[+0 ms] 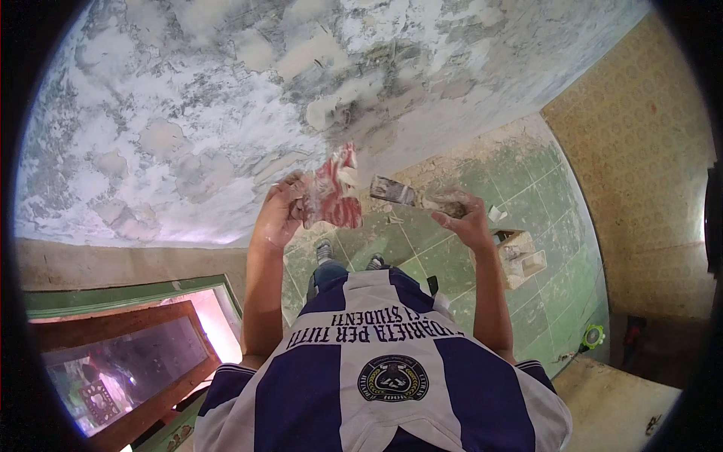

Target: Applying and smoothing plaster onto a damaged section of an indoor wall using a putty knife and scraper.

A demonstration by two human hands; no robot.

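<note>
"Where am I looking from?"
"My left fisheye sits on the head, facing down: the shirt [385, 339] is nearest, left hand [282, 205] and right hand [463, 217] farther, the floor [444, 260] beyond."

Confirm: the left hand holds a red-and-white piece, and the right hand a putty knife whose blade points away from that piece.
No: in the head view, the putty knife points its blade toward the red-and-white piece. The left hand does hold that piece, the right hand the putty knife.
</note>
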